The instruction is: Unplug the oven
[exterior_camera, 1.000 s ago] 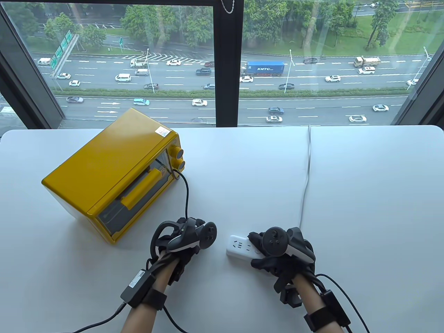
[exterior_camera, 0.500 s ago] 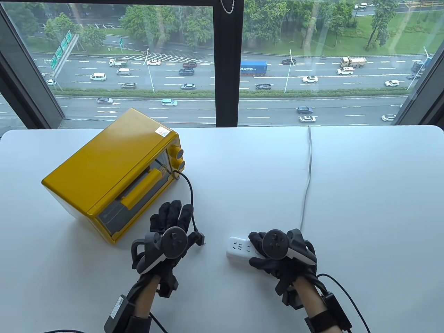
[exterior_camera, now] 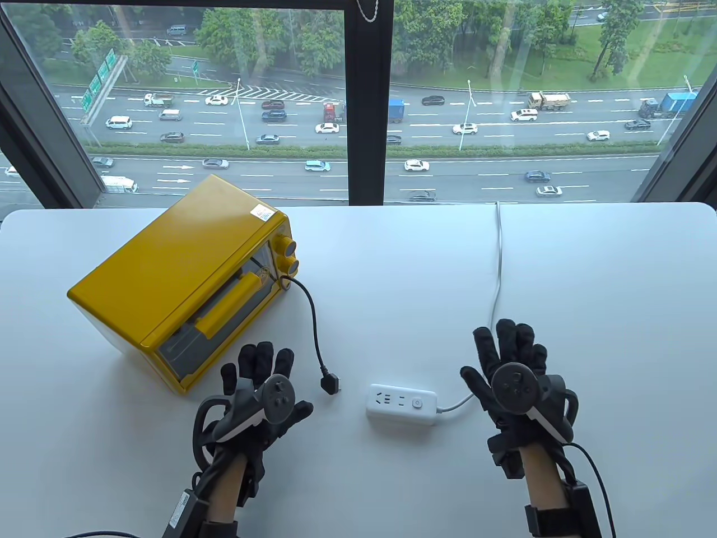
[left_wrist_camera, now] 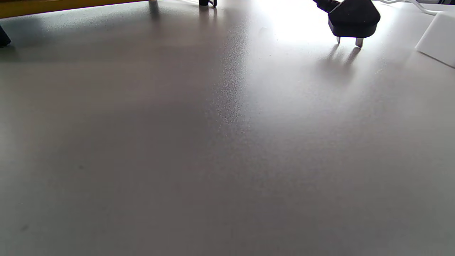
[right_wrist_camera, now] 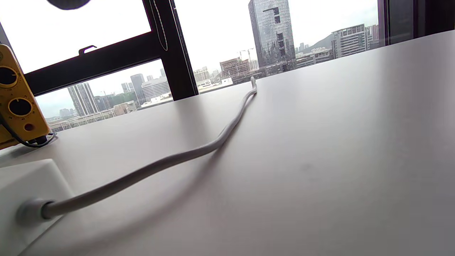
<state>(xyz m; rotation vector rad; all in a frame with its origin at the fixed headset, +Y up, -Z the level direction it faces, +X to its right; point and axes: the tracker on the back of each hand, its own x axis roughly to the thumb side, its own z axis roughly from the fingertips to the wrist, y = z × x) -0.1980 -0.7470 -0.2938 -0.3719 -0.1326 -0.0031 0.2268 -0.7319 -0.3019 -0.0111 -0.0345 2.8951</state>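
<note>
A yellow oven (exterior_camera: 185, 280) sits on the left of the white table (exterior_camera: 392, 269). Its black cord (exterior_camera: 313, 325) ends in a black plug (exterior_camera: 331, 384) lying loose on the table, apart from the white power strip (exterior_camera: 401, 403). The plug (left_wrist_camera: 352, 19) shows prongs down in the left wrist view, next to the strip's corner (left_wrist_camera: 439, 39). My left hand (exterior_camera: 257, 386) lies flat and open, left of the plug, holding nothing. My right hand (exterior_camera: 512, 364) lies flat and open, right of the strip, holding nothing. The strip's end (right_wrist_camera: 25, 199) shows in the right wrist view.
The strip's white cable (exterior_camera: 496, 280) runs from the strip past my right hand to the table's far edge; it also shows in the right wrist view (right_wrist_camera: 199, 151). A window (exterior_camera: 358, 101) stands behind the table. The oven's knobs (right_wrist_camera: 14, 92) face right.
My left hand has let go of the plug and drawn back toward me. My right hand has lifted off the power strip and moved right, fingers spread flat.
</note>
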